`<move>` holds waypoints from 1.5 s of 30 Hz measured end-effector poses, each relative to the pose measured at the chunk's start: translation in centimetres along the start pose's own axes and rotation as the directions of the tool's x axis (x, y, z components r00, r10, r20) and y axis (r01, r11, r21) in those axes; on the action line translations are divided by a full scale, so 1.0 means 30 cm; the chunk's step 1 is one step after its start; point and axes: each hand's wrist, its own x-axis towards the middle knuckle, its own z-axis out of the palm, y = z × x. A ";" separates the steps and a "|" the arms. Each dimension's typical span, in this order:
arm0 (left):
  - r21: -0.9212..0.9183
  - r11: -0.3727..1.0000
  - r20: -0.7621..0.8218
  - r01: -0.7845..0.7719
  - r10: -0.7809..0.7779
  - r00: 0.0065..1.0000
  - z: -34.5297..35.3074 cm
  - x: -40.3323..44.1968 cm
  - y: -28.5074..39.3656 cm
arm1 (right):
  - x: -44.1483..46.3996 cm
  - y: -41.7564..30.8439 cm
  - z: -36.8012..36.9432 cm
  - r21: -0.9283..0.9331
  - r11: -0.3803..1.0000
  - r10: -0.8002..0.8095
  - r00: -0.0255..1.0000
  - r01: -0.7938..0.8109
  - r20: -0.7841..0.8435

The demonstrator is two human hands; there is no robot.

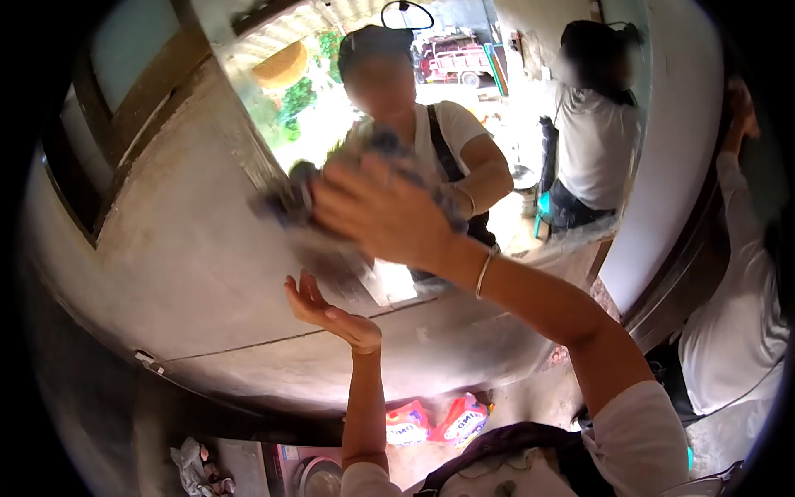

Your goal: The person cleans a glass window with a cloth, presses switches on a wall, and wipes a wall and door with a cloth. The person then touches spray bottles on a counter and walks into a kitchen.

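A large mirror (pixel 258 166) on the wall reflects a person, another seated person and a bright yard. My right hand (pixel 385 211), a bangle at its wrist, is raised in front of the mirror with a dark patterned cloth (pixel 286 205) under its fingers. Hand and cloth are smeared by motion. The palm hides part of the cloth, and its contact with the glass is hard to judge. Lower and to the left, my left hand (pixel 338 321) is held up near the wall, palm upward and fingers spread, holding nothing.
Two red OMO packets (pixel 464 421) lie below the mirror. At the bottom left are a machine with a round lid (pixel 319 477) and a crumpled cloth (pixel 195 468). To the right is another person in a white top (pixel 733 356), with one hand (pixel 743 108) raised.
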 end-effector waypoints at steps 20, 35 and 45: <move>0.452 0.807 0.015 0.379 -0.432 0.902 -0.232 -0.523 0.190 | -0.980 0.346 -0.179 0.095 0.825 0.562 0.827 -0.557 -0.023; -0.596 0.803 0.476 0.003 0.351 0.807 -0.054 0.505 1.020 | -1.043 0.401 -0.203 0.145 0.883 0.433 0.894 -0.447 0.116; -0.592 0.806 0.499 -0.028 0.394 0.772 -0.138 0.451 1.202 | -0.998 0.386 -0.218 0.255 0.831 0.476 0.869 -0.495 0.134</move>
